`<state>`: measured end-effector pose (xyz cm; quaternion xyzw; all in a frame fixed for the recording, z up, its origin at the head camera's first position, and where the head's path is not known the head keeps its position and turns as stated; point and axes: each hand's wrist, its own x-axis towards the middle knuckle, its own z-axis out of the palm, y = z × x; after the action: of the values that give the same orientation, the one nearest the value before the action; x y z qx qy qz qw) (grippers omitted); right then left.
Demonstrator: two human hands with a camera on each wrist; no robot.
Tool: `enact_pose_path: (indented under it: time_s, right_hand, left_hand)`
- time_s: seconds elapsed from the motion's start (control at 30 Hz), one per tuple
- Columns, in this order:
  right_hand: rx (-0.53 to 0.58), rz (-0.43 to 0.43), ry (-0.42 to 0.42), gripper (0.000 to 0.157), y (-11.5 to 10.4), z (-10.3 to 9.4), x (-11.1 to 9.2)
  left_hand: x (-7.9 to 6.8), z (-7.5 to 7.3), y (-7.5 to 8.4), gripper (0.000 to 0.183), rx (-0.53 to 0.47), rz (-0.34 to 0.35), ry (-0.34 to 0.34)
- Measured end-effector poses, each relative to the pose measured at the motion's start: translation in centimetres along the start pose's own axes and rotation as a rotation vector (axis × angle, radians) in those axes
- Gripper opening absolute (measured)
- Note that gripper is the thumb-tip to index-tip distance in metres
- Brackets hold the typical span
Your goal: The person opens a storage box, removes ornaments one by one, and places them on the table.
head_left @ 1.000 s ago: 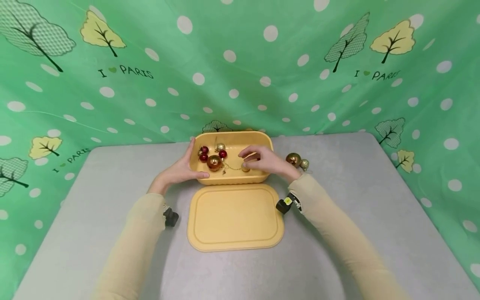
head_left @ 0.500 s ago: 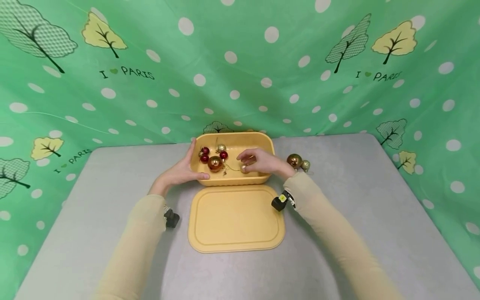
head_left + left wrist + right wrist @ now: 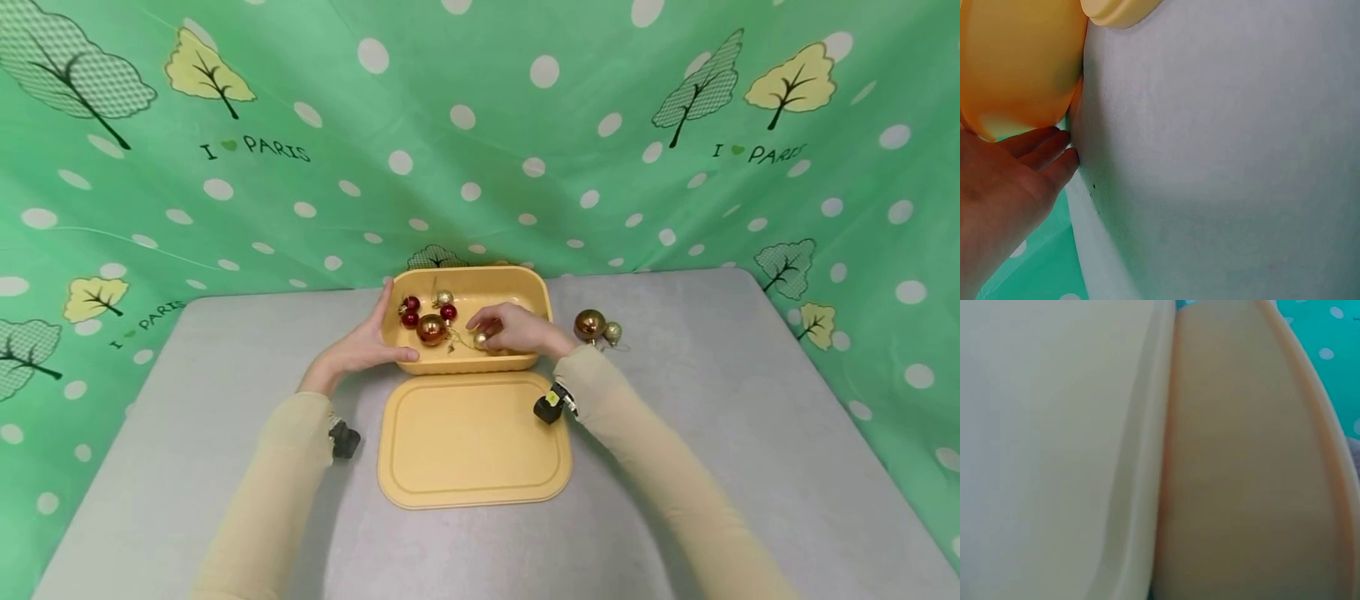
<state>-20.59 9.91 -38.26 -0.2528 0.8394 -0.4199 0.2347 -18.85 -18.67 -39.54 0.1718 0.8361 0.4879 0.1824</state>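
My left hand holds the left end of a yellow plastic box, its thumb along the front rim. In the left wrist view the fingers of that hand lie against the box's outer side. Inside the box my right hand pinches a small gold Christmas bauble, partly covered by the fingers. Left of it lie a larger shiny copper-gold bauble, several small dark red baubles and a glittery gold bauble. The right wrist view shows the box's outer wall, but not the hand.
A flat yellow lid lies on the grey table just in front of the box. To the right of the box sit a large brown-gold bauble and a glittery gold one. A green printed curtain hangs behind.
My right hand has shifted left inside the box, bringing the small gold bauble closer to the copper-gold one. The left hand has stayed on the box.
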Motion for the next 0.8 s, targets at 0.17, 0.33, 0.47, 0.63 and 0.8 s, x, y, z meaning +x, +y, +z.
enact_pose_path:
  time_s: [0.17, 0.33, 0.47, 0.63, 0.8]
  right_hand:
    - [-0.020, 0.000, 0.038, 0.029, -0.09, 0.25, 0.15]
    - [0.073, -0.003, 0.089, 0.029, -0.01, 0.26, 0.32]
    - [0.120, -0.021, 0.117, 0.030, -0.03, 0.22, 0.28]
    - [0.154, -0.090, 0.140, 0.031, 0.13, -0.03, -0.01]
    - [0.234, -0.200, 0.165, 0.035, 0.25, -0.51, -0.67]
  left_hand:
    - [0.07, 0.02, -0.10, 0.133, -0.003, 0.003, 0.001]
    - [0.09, 0.00, -0.23, 0.134, -0.003, -0.004, 0.001]
    - [0.08, 0.01, -0.28, 0.134, -0.010, -0.007, 0.002]
    - [-0.02, -0.02, -0.28, 0.135, -0.014, -0.005, 0.006]
    - [-0.03, -0.07, -0.24, 0.137, -0.015, 0.001, 0.004]
